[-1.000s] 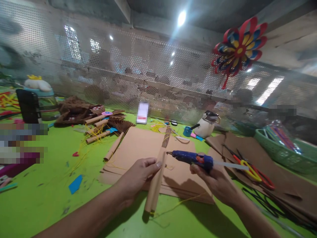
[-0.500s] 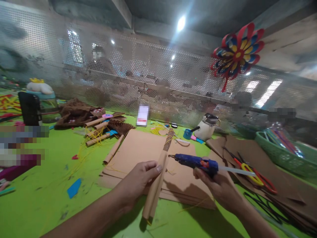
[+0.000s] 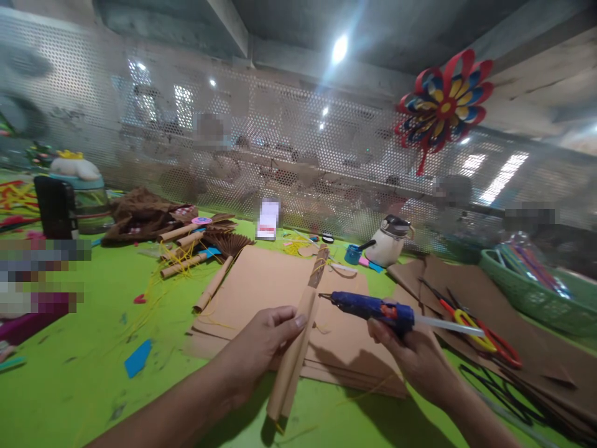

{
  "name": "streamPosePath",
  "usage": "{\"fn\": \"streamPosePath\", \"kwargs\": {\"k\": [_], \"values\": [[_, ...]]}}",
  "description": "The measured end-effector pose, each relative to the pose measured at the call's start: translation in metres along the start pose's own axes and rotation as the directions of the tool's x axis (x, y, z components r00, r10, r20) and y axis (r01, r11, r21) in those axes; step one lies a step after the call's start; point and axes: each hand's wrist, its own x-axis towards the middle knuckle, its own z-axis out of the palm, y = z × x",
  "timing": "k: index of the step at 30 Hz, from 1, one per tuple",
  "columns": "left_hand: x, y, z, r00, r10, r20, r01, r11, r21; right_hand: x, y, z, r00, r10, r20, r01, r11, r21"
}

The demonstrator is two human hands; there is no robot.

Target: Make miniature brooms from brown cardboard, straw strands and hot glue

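Note:
My left hand [image 3: 261, 345] is closed around a rolled brown paper tube [image 3: 293, 354] that stands tilted, its lower end near the green table and its darker wrapped top pointing away. My right hand [image 3: 413, 354] grips a blue hot glue gun [image 3: 373, 308] with a clear glue stick sticking out of its back. The gun's nozzle touches or nearly touches the tube's upper part. Under both hands lies a stack of brown cardboard sheets [image 3: 261, 286].
The green table [image 3: 84, 386] carries more paper tubes [image 3: 186, 261] and a brown fan shape at the left, scissors [image 3: 476, 323] on brown sheets at the right, a green basket [image 3: 536, 292], a white kettle-like pot [image 3: 389, 239], a perforated screen behind, and a paper pinwheel [image 3: 443, 102].
Both hands, with tube and glue gun, have shifted slightly right and down in view. The nozzle stays at the tube's upper part. Grips are unchanged.

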Motion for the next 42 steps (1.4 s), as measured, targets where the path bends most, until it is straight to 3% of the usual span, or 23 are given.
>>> {"fn": "streamPosePath", "kwargs": {"k": [12, 22, 29, 35, 42], "values": [[-0.002, 0.003, 0.0, 1.0, 0.009, -0.008, -0.009, 1.0, -0.013, -0.006, -0.008, 0.001, 1.0, -0.026, 0.003, 0.026, 1.0, 0.002], [-0.002, 0.001, 0.001, 0.999, 0.021, 0.034, -0.02, 1.0, -0.021, -0.003, 0.002, 0.003, 0.996, 0.074, -0.058, -0.074, 0.997, -0.009], [-0.002, 0.0, 0.0, 1.0, 0.03, 0.007, -0.03, 0.999, -0.039, -0.006, 0.004, 0.003, 0.998, 0.032, -0.051, -0.032, 0.999, 0.002], [-0.002, 0.0, 0.0, 1.0, 0.023, 0.014, -0.022, 0.999, -0.033, -0.009, 0.004, 0.004, 0.985, -0.024, -0.172, 0.028, 0.999, 0.02], [-0.003, 0.002, 0.001, 0.999, 0.024, 0.042, -0.022, 0.999, -0.048, -0.008, -0.001, 0.004, 0.998, 0.006, -0.07, -0.005, 1.0, 0.015]]}}
